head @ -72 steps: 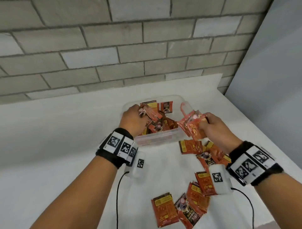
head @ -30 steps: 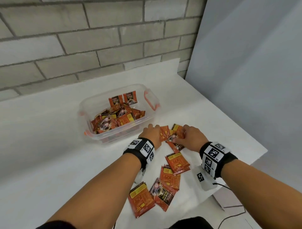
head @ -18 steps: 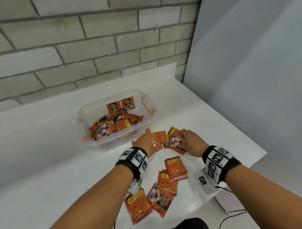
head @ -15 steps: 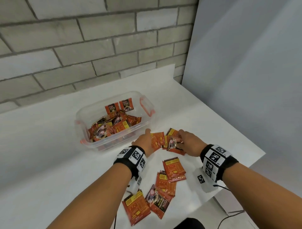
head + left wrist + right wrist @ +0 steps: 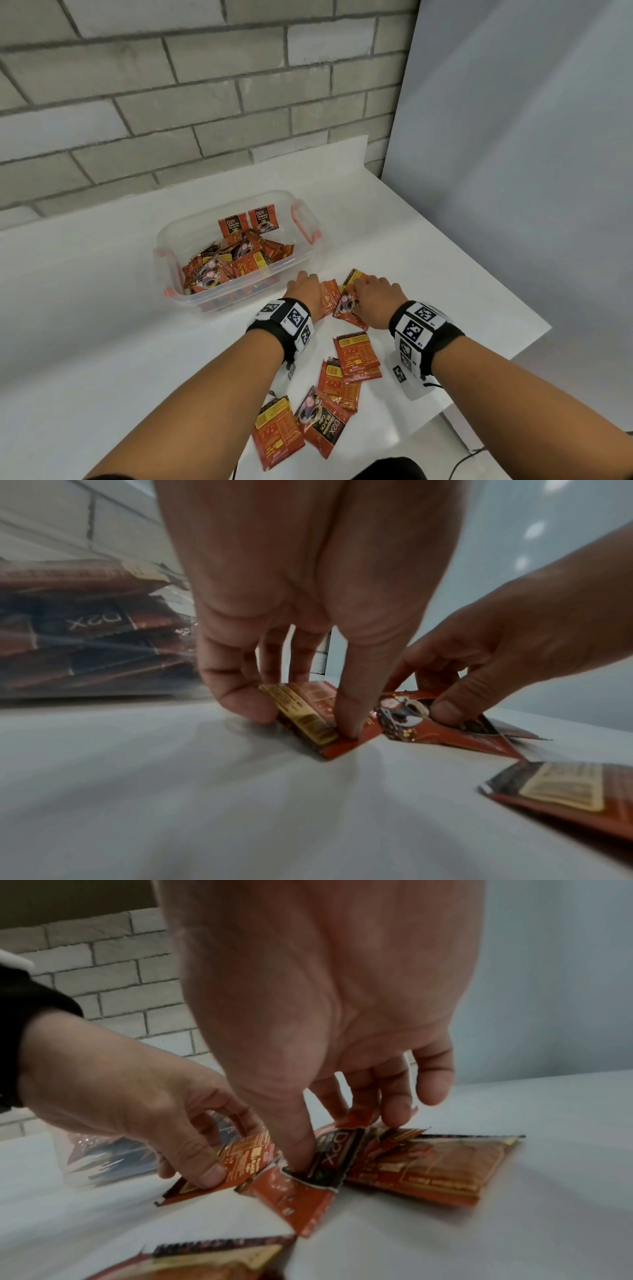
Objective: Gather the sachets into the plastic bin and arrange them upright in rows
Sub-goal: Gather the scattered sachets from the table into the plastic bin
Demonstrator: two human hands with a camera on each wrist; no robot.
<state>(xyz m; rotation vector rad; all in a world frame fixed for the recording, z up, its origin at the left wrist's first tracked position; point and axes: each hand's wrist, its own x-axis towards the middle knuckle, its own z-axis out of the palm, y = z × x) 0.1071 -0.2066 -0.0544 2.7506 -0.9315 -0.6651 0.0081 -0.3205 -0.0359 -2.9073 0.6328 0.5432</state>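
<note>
While pinched: sachets (image 5: 342, 301) between fingers (image 5: 346, 718)

head view looks down; wrist views, table-low, share the sachets (image 5: 344, 303).

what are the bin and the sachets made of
Bin: clear, glossy rigid plastic, since the sachets inside show through its walls; orange clips look plastic too. Sachets: thin printed film, probably foil-lined plastic, with shiny glare, crinkles and serrated edges.

Both hands (image 5: 342, 294) left the bin (image 5: 191, 236) for table sachets (image 5: 344, 303).
</note>
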